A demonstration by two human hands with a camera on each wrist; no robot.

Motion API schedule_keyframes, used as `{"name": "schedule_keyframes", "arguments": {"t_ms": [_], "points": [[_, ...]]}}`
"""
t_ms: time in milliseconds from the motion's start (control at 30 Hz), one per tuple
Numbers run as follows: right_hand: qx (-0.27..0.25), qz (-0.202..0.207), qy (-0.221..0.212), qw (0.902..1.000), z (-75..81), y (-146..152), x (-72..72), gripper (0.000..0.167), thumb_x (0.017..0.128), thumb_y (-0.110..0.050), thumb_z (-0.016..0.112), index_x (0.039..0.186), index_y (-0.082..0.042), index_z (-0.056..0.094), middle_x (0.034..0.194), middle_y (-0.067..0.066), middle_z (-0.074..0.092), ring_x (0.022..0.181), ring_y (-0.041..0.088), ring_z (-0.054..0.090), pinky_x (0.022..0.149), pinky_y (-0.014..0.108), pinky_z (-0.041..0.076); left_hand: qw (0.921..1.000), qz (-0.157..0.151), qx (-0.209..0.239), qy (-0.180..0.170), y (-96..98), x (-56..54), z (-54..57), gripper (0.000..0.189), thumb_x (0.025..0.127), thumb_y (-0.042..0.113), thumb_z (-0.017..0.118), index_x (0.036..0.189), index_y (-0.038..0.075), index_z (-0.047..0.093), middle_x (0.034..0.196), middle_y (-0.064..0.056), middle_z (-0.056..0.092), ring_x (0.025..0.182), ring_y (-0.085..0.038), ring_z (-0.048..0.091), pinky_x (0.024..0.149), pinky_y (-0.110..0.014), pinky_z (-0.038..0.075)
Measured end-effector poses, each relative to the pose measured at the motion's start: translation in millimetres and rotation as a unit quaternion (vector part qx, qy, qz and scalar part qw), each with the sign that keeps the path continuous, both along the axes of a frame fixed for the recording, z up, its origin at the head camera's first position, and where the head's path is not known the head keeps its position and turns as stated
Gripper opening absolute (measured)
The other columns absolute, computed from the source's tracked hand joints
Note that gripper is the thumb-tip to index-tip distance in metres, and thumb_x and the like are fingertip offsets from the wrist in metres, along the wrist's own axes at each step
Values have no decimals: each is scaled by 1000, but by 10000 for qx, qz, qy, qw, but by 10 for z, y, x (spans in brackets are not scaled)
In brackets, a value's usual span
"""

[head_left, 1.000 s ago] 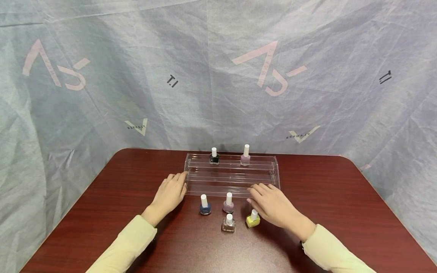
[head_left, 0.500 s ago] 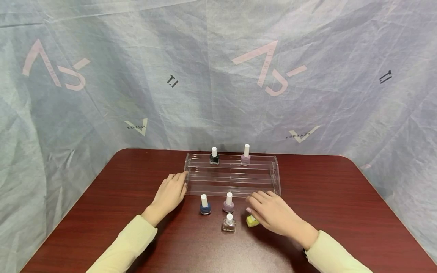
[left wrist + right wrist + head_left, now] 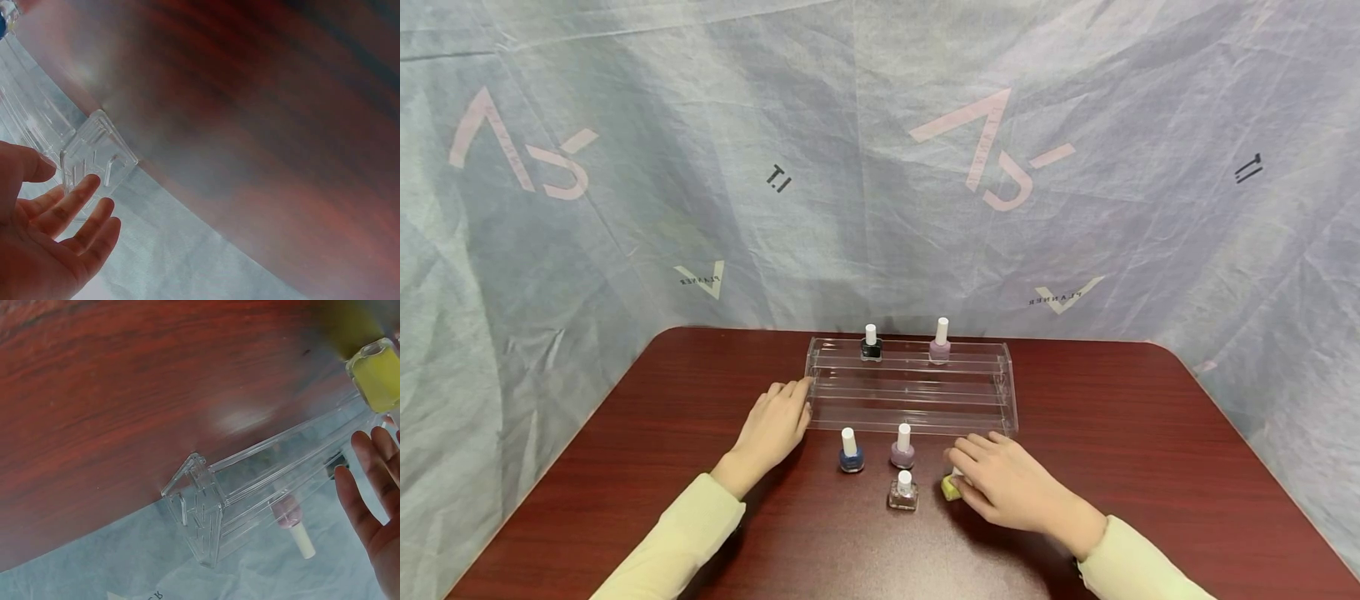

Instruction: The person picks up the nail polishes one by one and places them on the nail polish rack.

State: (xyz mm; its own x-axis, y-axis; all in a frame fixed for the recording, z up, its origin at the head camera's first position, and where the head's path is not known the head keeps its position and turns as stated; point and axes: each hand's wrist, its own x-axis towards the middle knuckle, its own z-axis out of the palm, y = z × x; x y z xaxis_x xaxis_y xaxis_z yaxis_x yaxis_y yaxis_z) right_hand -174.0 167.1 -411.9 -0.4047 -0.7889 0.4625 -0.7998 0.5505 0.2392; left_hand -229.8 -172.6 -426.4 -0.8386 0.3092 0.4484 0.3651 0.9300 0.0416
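Observation:
In the head view my left hand (image 3: 778,421) reaches to the left end of a clear acrylic tiered rack (image 3: 910,419). Its fingers lie along that end, and in the left wrist view they are spread and loosely straight at the side panel. Over a yellow nail polish bottle (image 3: 951,488) hovers my right hand (image 3: 1011,483). Thumb and forefinger stand on either side of the white cap, while the hand covers part of the bottle. From the right wrist the yellow bottle (image 3: 379,376) shows close to the relaxed fingers; the thumb is mostly out of frame there.
Before the rack stand a blue polish (image 3: 851,460), a mauve polish (image 3: 902,456) and a brownish glitter polish (image 3: 903,497). A dark polish (image 3: 871,350) and a light purple polish (image 3: 939,352) sit on the top tier. A grey cloth (image 3: 850,167) hangs behind the table (image 3: 1112,417).
My right hand has drawn back from the rack's front toward me, down to the yellow polish, and now hides more of it. The left hand and the bottles have stayed put.

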Motion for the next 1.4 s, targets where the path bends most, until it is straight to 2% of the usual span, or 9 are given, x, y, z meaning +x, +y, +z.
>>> {"name": "schedule_keyframes", "arguments": {"t_ms": [267,567,1167,1400], "points": [[5,144,15,9999,-13,-6,12,9,75,-17,59,83,-16,54,75,-7,50,65,10,46,54,23,30,9999,19,32,-95,0,13,6,39,87,16,56,124,4,52,110,-11,62,98,-29,56,79,-41,47],[26,177,-105,9998,-18,-19,14,11,74,-13,57,78,-17,48,71,-7,43,61,10,40,53,21,25,9999,-10,51,-104,-5,15,-4,39,87,16,55,124,4,51,110,-10,62,98,-29,56,79,-41,47],[119,129,-28,9998,-14,-11,-3,10,76,-15,57,78,-17,48,71,-7,45,62,10,42,54,22,27,10000,10,22,-89,-4,9,-3,39,87,15,56,124,4,51,110,-10,62,98,-29,55,78,-41,47],[-11,175,29,9998,30,-21,-34,9,76,-15,57,77,-16,48,71,-7,44,62,9,42,54,22,29,9999,19,40,-103,-4,9,1,39,87,15,56,125,4,51,110,-10,62,99,-29,55,79,-41,47]]}}
